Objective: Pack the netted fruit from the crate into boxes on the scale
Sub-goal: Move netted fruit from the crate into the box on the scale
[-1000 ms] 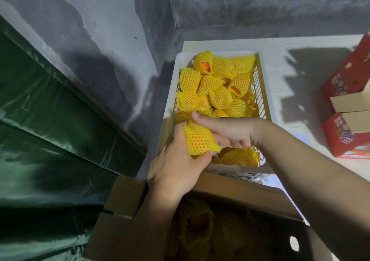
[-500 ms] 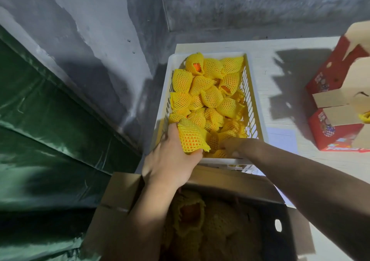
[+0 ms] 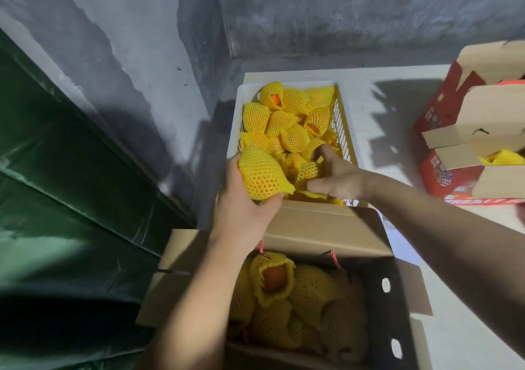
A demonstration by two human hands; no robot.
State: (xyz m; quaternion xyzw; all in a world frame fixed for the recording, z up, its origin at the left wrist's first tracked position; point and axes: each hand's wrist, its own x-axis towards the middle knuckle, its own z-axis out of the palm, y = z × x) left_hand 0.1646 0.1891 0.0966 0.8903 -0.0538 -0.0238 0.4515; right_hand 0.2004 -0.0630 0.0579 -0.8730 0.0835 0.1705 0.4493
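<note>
Now the left hand [image 3: 241, 207] has lifted its gripped netted fruit [image 3: 262, 176], while the right hand [image 3: 336, 176] pinches another [image 3: 308, 169].

My left hand [image 3: 244, 202] sits just left of centre, forearm rising from six o'clock. Its fingers and thumb curl round a netted fruit [image 3: 262, 175], palm turned up beneath it, thumb at the fruit's seven o'clock edge. My right hand [image 3: 336, 175] lies just beside it at three o'clock, forearm entering from four o'clock. Its back faces me, fingers bent downward and thumb pointing toward nine o'clock; whether they grip anything I cannot tell.
</note>
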